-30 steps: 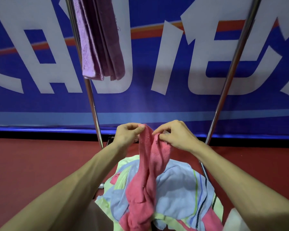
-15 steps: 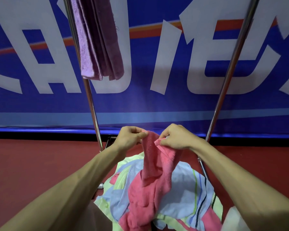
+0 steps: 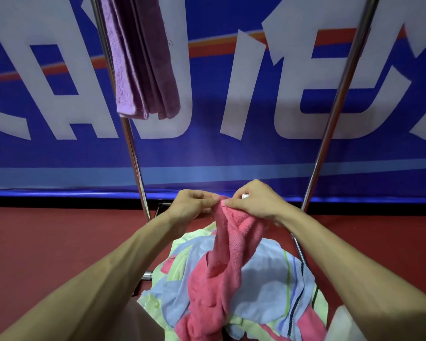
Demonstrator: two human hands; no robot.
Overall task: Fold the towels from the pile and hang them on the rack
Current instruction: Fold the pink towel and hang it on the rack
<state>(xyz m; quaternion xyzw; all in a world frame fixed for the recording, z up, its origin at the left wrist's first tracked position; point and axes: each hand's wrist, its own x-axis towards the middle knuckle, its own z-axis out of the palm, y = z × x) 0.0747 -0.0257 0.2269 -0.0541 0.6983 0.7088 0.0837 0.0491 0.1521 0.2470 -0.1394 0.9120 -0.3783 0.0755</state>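
Note:
A pink towel (image 3: 229, 244) hangs bunched from both my hands above the pile (image 3: 263, 279) of light blue, pale green and pink towels at the bottom centre. My left hand (image 3: 191, 206) pinches its top edge from the left. My right hand (image 3: 255, 203) pinches the same edge from the right, the fingertips of both hands almost touching. The towel's lower part still lies on the pile. A folded purple towel (image 3: 143, 60) hangs at the upper left on the rack, beside its left metal pole (image 3: 133, 153).
The rack's right pole (image 3: 330, 134) slants up at the right. A blue banner (image 3: 231, 156) with large white letters stands behind the rack. Red floor (image 3: 47, 242) spreads to both sides. A metal base bar end (image 3: 148, 276) shows left of the pile.
My hands have drawn closer together along the pink towel's top edge, and the towel has been gathered slightly higher off the pile.

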